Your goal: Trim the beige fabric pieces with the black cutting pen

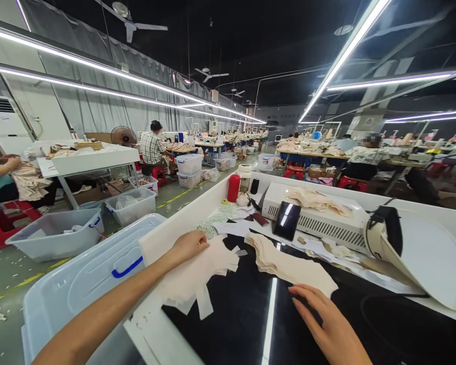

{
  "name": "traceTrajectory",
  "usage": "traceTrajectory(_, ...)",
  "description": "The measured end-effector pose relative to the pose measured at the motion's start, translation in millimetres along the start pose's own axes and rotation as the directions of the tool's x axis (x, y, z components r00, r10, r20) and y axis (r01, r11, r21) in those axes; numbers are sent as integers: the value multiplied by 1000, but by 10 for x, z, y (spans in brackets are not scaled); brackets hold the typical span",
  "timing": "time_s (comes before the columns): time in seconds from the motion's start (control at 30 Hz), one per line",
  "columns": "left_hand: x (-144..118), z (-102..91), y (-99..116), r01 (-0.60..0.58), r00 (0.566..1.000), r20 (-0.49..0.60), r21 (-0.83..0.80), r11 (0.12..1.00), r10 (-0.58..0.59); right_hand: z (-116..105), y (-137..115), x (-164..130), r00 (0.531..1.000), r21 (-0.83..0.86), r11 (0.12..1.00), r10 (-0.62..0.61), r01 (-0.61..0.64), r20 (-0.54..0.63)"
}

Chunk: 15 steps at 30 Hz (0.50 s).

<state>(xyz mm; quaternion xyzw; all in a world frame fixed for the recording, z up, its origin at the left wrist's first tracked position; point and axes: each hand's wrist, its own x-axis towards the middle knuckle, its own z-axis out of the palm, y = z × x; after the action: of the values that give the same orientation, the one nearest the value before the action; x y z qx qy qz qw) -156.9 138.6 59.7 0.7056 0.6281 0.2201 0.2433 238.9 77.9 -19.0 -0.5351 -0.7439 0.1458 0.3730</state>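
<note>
Here, left hand (190, 246) rests flat on cream fabric (197, 276); right hand (325, 322) lies flat, grip released.

Glossy black worktable (247, 324), white rim: cream fabric pieces (289, 263), white heater-like box (319, 223), red bottle (233, 188), phone (287, 220).

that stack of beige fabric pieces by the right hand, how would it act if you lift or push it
Probably floppy: the beige fabric stack lies in thin, limp layers. Likely light. Pushed by the right hand, it may slide and fan out across the glossy black tabletop.

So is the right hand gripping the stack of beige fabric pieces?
No, the right hand lies flat and open beside the stack of beige fabric pieces.
</note>
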Motion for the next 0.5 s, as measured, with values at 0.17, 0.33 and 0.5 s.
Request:
traceTrajectory(0.17,-70,175,-152,-40,996,-81,23,999,41,59,-231,-196,993,129,989,66,-77,94)
traceTrajectory(0.33,-77,172,-168,-110,983,-158,-89,990,95,30,-453,-320,984,185,978,62,-93,169)
traceTrajectory(0.5,-207,55,62,-167,979,-170,-318,933,117,-30,-612,-423,972,231,962,92,-143,217)
